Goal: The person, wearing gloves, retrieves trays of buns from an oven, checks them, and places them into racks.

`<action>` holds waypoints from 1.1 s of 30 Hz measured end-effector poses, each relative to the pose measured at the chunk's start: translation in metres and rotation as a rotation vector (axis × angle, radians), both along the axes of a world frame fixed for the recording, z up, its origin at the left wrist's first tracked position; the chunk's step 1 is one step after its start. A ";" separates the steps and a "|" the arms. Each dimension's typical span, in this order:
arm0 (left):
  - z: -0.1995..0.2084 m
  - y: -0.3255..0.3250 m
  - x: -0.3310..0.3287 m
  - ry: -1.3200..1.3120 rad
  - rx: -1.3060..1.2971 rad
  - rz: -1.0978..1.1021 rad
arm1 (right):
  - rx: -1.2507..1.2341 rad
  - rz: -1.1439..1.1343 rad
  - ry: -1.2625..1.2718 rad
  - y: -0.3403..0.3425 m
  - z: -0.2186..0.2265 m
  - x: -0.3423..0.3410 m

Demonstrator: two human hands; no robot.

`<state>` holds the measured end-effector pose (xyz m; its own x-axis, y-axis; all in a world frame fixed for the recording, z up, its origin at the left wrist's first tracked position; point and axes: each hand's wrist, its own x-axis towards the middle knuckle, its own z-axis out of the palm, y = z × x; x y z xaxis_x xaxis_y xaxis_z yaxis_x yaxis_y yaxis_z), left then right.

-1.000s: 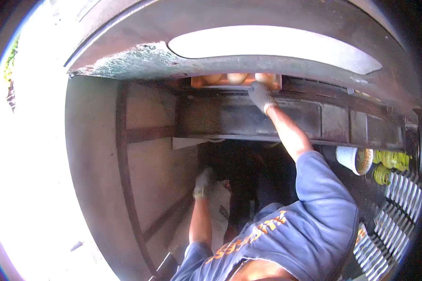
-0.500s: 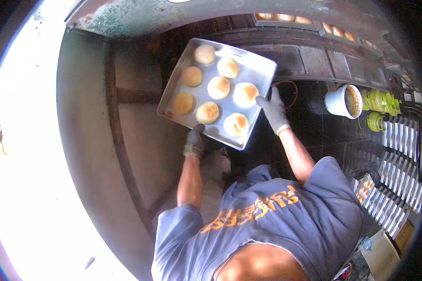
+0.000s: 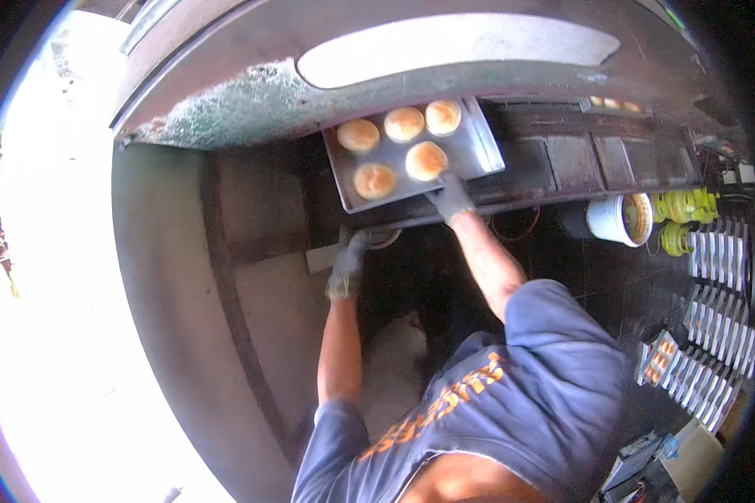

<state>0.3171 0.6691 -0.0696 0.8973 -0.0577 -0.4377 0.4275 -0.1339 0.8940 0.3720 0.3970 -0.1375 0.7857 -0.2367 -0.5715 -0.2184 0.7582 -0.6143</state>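
Note:
A metal baking tray [image 3: 471,159] with several round, browned buns [image 3: 375,180] on it lies partly under the metal hood of an oven-like unit, which hides its far side. My right hand [image 3: 453,201], in a grey glove, grips the tray's near edge, with the thumb over the rim beside a bun. Below the tray's left corner, apart from it, is my gloved left hand [image 3: 346,267]. The left fingers are blurred against the dark background, and whether they touch the ledge there is unclear.
Overhead, the hood [image 3: 252,105] bears a long pale panel [image 3: 453,49]. More buns sit further back at the right. A white bucket [image 3: 612,220], green gas cylinders [image 3: 684,206] and slatted metal racks [image 3: 717,318] stand to the right. A grey wall panel [image 3: 164,251] rises at left.
The baking tray has moved away from me, from in front of the unit to partly under the hood. My left hand has let go of it, while my right hand keeps hold of the near edge.

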 end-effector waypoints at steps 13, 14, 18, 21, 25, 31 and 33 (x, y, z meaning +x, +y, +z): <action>-0.137 0.086 -0.239 0.142 0.460 -0.223 | -1.392 0.589 -0.050 0.024 0.007 0.121; -0.124 0.064 -0.226 0.242 0.396 -0.146 | -1.474 0.663 -0.050 0.016 0.004 0.121; -0.065 0.012 -0.198 0.357 0.257 0.060 | -1.650 0.986 -0.004 -0.034 -0.020 0.136; -0.034 -0.004 -0.198 0.380 0.182 0.066 | -1.657 1.236 -0.112 -0.029 -0.029 0.105; -0.058 0.004 -0.273 0.152 0.711 -0.219 | -1.587 1.311 -0.369 -0.001 0.003 -0.032; -0.086 -0.068 -0.400 0.333 -0.264 0.502 | -1.533 1.582 -0.398 -0.106 0.032 -0.277; -0.090 -0.093 -0.436 0.360 -0.165 0.363 | -1.458 1.618 -0.206 -0.167 0.050 -0.336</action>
<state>-0.1187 0.5763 -0.1598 0.6671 0.1339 -0.7328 0.7037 0.2097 0.6789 0.0361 0.2300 -0.0873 0.7043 0.4377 -0.5589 0.1160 -0.8477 -0.5177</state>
